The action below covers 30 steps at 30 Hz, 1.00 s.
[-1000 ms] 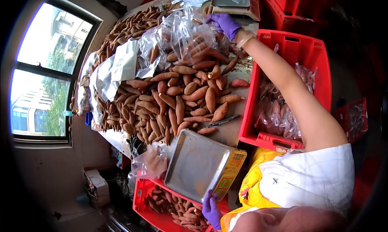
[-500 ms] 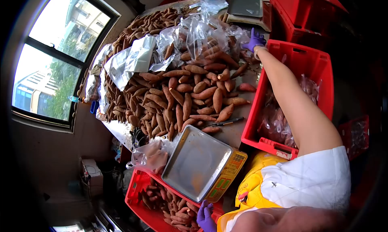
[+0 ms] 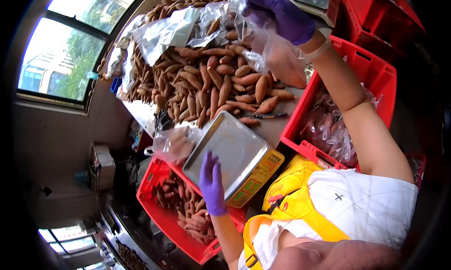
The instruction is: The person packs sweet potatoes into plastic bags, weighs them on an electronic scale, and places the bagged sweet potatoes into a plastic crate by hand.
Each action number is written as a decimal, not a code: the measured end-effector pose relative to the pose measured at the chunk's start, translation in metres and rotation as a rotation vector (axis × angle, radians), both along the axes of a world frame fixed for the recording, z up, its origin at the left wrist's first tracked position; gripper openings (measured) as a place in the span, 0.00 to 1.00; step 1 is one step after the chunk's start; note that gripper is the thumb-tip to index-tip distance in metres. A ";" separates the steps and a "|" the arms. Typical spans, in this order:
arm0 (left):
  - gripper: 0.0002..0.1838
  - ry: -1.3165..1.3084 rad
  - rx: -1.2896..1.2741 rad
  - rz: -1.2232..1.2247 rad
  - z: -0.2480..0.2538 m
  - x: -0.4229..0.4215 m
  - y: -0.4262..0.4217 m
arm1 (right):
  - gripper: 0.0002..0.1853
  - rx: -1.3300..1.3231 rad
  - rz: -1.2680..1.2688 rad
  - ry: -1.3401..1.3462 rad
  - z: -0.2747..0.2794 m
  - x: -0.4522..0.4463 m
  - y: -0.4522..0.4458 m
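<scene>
1. Head view, right arm: it reaches out over the worktable (image 3: 277,127), bent slightly at the elbow, its forearm passing over the red crate of bagged sweet potatoes (image 3: 371,72).
2. Head view, right hand (image 3: 282,18): purple-gloved, fingers curled closed on the upper part of a clear plastic bag (image 3: 282,58). The bag hangs below the hand, with reddish sweet potatoes in its lower part. The exact finger placement is partly hidden by the glove and plastic.
3. Head view, left hand (image 3: 212,187): purple-gloved, raised on a bent arm at the edge of the digital scale (image 3: 230,148), fingers extended and parted. It holds nothing; contact with the scale cannot be determined.
4. Head view, surroundings: the heap of loose sweet potatoes (image 3: 202,89) lies between the hands and beyond the scale, with a black pen (image 3: 270,115) at its near edge. Silvery plastic sheets (image 3: 164,32) lie on the heap, to the left of the right hand. A filled clear bag (image 3: 174,145) sits just beyond the left hand, beside the scale. The red crate of loose sweet potatoes (image 3: 176,237) is to the left of the left hand.
</scene>
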State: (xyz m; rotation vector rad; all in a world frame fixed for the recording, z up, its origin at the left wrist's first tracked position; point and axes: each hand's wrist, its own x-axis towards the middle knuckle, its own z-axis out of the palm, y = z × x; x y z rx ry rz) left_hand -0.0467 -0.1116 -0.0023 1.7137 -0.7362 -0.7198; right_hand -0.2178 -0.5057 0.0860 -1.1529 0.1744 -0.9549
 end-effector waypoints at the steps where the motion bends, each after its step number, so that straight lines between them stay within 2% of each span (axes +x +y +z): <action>1: 0.30 -0.034 -0.011 -0.026 0.007 0.003 -0.017 | 0.12 0.064 0.216 -0.132 -0.017 0.024 -0.001; 2: 0.36 -0.105 -0.100 -0.049 0.002 0.008 -0.030 | 0.15 0.134 0.433 -0.264 -0.032 0.049 0.002; 3: 0.38 -0.154 -0.145 -0.039 0.003 0.009 -0.045 | 0.14 0.051 -0.060 -0.017 -0.002 0.057 0.064; 4: 0.41 -0.206 -0.189 -0.029 0.001 0.009 -0.055 | 0.13 0.054 -0.036 -0.066 -0.014 0.072 0.082; 5: 0.37 -0.354 -0.160 -0.022 -0.001 0.010 -0.061 | 0.12 0.058 -0.010 -0.116 -0.027 0.087 0.099; 6: 0.33 -0.500 -0.130 -0.020 -0.003 0.013 -0.060 | 0.12 0.163 0.211 -0.241 -0.043 0.090 0.109; 7: 0.33 -0.503 -0.120 0.002 -0.012 0.027 -0.048 | 0.12 0.214 0.323 -0.268 -0.060 0.090 0.114; 9: 0.20 -0.277 0.198 -0.069 -0.049 0.074 -0.019 | 0.12 0.285 0.085 -0.052 -0.079 0.095 0.149; 10: 0.09 -0.552 0.145 0.101 -0.063 0.090 0.001 | 0.12 0.218 0.239 -0.128 -0.117 0.090 0.146; 11: 0.10 -0.474 0.155 0.079 -0.042 0.097 0.022 | 0.12 0.352 0.329 -0.036 -0.133 0.084 0.153; 12: 0.11 -0.623 0.051 0.137 -0.050 0.119 0.042 | 0.13 0.487 0.417 0.061 -0.141 0.076 0.169; 13: 0.12 -0.490 -0.060 0.253 -0.034 0.115 0.050 | 0.14 0.556 0.316 0.137 -0.122 0.072 0.204; 14: 0.12 -0.621 0.003 0.329 -0.044 0.135 0.058 | 0.15 0.453 0.356 0.221 -0.147 0.073 0.209; 16: 0.10 -0.826 -0.225 0.293 -0.027 0.114 0.030 | 0.14 0.182 0.290 0.415 -0.145 0.059 0.226; 18: 0.13 -1.164 -0.208 0.078 0.011 0.049 -0.009 | 0.11 0.172 0.057 0.390 -0.134 0.054 0.240; 20: 0.13 -1.331 -0.168 0.000 0.024 0.017 -0.028 | 0.12 0.143 0.029 0.436 -0.144 0.040 0.235; 21: 0.13 -1.260 -0.185 0.043 0.010 0.026 -0.033 | 0.12 0.146 0.022 0.443 -0.154 0.030 0.234; 22: 0.11 -1.075 -0.142 0.084 0.002 0.034 -0.025 | 0.12 0.096 -0.008 0.492 -0.165 0.021 0.234; 24: 0.11 -0.485 -0.371 0.126 -0.015 0.054 0.003 | 0.12 0.049 -0.051 0.534 -0.168 0.012 0.233; 27: 0.13 -0.242 -0.291 0.230 -0.014 0.054 0.051 | 0.14 0.094 -0.051 0.530 -0.172 0.002 0.247; 28: 0.15 -0.212 -0.307 0.271 -0.015 0.049 0.059 | 0.14 0.096 -0.048 0.535 -0.170 0.003 0.248; 30: 0.18 -0.281 -0.072 0.328 -0.032 0.054 0.088 | 0.16 -0.051 -0.080 0.633 -0.163 0.007 0.252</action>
